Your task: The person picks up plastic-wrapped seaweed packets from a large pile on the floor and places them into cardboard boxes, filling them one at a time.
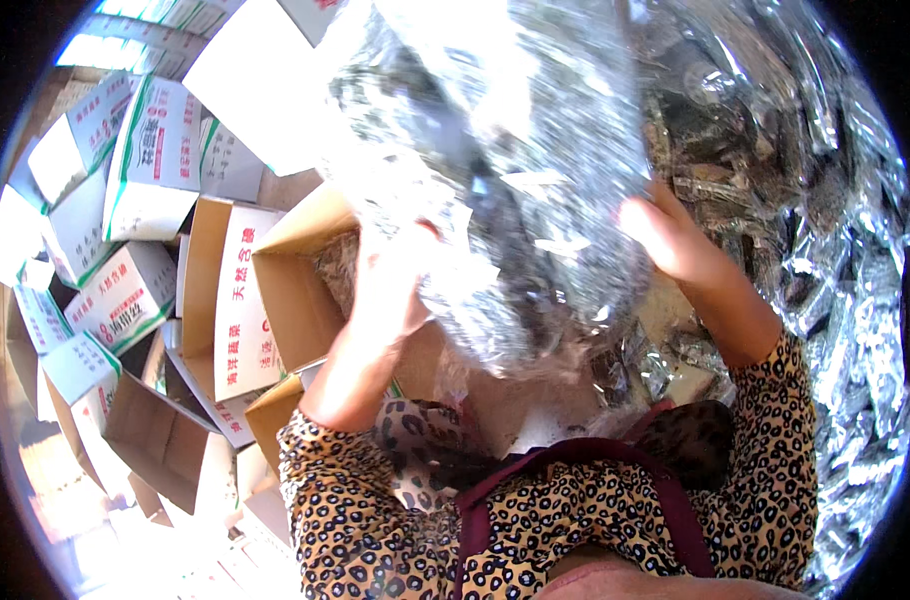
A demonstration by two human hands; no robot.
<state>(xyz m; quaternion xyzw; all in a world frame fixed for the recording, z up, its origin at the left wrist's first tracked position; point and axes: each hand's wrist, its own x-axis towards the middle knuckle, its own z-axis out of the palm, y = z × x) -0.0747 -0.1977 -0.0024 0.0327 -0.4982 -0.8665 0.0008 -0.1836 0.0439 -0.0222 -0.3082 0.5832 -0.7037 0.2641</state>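
Observation:
Both hands hold a large, clear plastic-wrapped bundle (530, 247) with dark contents, raised in front of the body and blurred by motion. My left hand (395, 270) grips its left side, with the fingers partly lost in glare. At the bundle's right edge, my right hand (661, 232) has its thumb against the plastic. Beneath and beside my left forearm stands an open cardboard box (294, 300) with brown inner walls and some clear plastic inside. A bright white box panel (252, 90) is at the upper left of the bundle.
Many white cardboard boxes (155, 157) with red and green print lie piled at the left, several of them open, such as one tilted box (159, 442). A heap of shiny clear plastic packages (837, 300) fills the right side, with dark pieces among them.

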